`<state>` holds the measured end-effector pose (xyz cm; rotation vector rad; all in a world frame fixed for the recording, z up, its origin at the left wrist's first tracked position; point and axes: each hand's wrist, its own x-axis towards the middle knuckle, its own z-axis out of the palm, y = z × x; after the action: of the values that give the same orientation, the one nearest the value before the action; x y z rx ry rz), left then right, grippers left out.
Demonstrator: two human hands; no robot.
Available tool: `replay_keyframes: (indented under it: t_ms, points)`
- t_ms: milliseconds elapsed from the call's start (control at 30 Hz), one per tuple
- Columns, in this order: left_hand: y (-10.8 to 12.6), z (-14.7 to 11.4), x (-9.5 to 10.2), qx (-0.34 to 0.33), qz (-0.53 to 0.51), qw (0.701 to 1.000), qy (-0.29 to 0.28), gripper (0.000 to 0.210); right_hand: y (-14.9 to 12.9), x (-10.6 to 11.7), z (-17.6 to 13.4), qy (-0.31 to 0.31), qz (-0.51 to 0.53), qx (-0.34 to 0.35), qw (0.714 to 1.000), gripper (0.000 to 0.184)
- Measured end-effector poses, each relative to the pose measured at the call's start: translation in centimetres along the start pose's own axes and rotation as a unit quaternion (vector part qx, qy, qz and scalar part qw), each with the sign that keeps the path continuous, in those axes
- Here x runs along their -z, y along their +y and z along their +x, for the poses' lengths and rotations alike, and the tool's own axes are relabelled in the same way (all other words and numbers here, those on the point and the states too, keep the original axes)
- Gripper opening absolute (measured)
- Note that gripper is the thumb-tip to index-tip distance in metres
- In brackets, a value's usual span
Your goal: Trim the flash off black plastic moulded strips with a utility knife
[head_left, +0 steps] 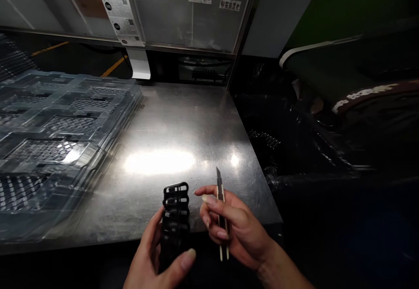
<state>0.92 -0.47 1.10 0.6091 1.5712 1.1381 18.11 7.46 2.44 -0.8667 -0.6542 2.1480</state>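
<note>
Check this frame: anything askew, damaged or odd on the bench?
Nothing stands out. The left hand holds a black plastic part upright, the right hand holds a thin knife, blade up. The clear trays sit stacked on the left of the steel table. No spill shows; the dark area on the right is unreadable.

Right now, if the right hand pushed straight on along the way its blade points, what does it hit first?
Probably nothing close. The right hand holds a slim utility knife aimed up and away over the bare steel table. That line looks free as far as the clear panel at the back; depth is unclear.
</note>
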Motion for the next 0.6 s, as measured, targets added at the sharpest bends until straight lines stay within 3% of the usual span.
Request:
replay_keyframes:
  t_ms: [100, 167, 333, 500, 600]
  points:
    - [2.4, 0.6, -0.3, 0.148, -0.125, 0.981, -0.029, 0.056, 0.9, -0.3, -0.7, 0.018, -0.118, 0.060, 0.991, 0.034]
    - [3.5, 1.1, -0.5, 0.199, -0.203, 0.959, -0.019, 0.037, 1.5, -0.7, -1.2, 0.003, -0.157, 0.071, 0.985, 0.031]
    - [3.9, 2.0, -1.4, 0.201, -0.287, 0.936, 0.027, 0.014, 2.5, -1.7, -1.4, -0.008, -0.170, 0.094, 0.981, 0.027]
    - [4.2, 1.9, -2.0, 0.208, -0.313, 0.926, 0.033, 0.015, 2.4, -1.7, -0.5, 0.010, -0.173, 0.117, 0.978, 0.018]
    - [4.5, 1.6, -2.0, 0.221, -0.309, 0.925, 0.009, 0.020, 2.0, -1.4, -0.2, 0.002, -0.153, 0.110, 0.982, 0.027]
